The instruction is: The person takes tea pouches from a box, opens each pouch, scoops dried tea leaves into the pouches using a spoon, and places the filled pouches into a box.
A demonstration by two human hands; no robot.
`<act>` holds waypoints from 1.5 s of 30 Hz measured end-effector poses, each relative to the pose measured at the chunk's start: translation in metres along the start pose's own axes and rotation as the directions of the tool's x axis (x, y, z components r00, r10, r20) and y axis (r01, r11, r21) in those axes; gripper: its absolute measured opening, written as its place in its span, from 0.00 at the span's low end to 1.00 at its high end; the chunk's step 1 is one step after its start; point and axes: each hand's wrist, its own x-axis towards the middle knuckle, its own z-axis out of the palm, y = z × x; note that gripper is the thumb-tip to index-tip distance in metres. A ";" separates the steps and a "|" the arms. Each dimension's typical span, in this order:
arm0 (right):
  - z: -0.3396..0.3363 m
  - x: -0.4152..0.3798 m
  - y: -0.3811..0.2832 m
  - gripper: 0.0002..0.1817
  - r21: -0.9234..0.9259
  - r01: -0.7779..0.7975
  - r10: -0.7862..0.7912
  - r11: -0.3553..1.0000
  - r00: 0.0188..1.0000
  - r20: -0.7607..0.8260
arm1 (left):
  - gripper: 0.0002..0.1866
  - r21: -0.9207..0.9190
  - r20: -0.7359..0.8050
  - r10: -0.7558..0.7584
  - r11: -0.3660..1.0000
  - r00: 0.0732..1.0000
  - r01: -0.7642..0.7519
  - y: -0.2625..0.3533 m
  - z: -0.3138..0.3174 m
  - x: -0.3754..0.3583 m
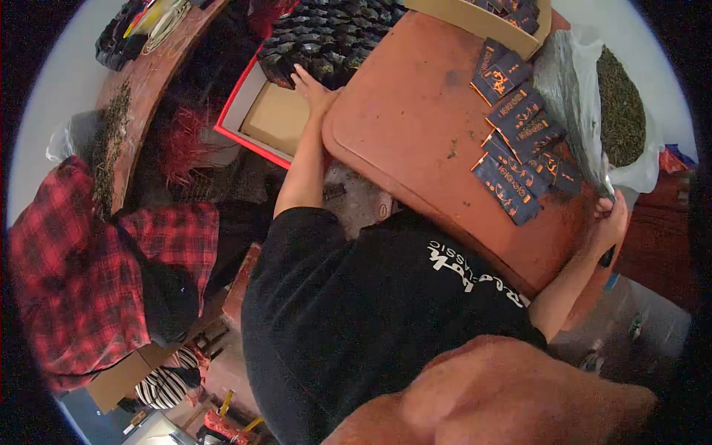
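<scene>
My left hand (314,90) reaches over a red-rimmed box (256,127), its fingers stretched out against the nearest of many shiny black packets (326,44) that stand in rows. Bare cardboard shows on the box's near side. At the table's right edge my right hand (611,216) is closed on a thin shiny metal tool (607,180), whose far end is hidden by a clear plastic bag (589,96). Dark dried leaves (621,111) fill that bag. Left of my right hand, flat dark pouches with orange print (512,182) lie overlapping on the table.
The red-brown table (400,96) carries dark crumbs. A cardboard box (475,22) with more printed pouches sits at its far edge. To the left, a person in a red plaid shirt (81,274) is beside another table (159,63) strewn with dried leaves.
</scene>
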 end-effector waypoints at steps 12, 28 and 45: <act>0.009 -0.011 -0.011 0.20 -0.102 0.005 -0.008 0.995 1.000 -0.027 | 0.69 0.010 -0.018 0.141 0.990 0.990 -0.141 -0.007 -0.019 -0.004; 0.013 -0.015 -0.012 0.20 -0.103 0.000 -0.002 0.995 1.000 -0.018 | 0.66 0.056 -0.056 -0.022 0.998 0.998 0.025 0.031 -0.027 -0.015; 0.008 -0.010 -0.011 0.19 -0.089 -0.006 0.004 0.996 1.000 -0.028 | 0.61 -0.029 -0.063 -0.007 1.000 0.998 0.005 0.021 -0.031 -0.009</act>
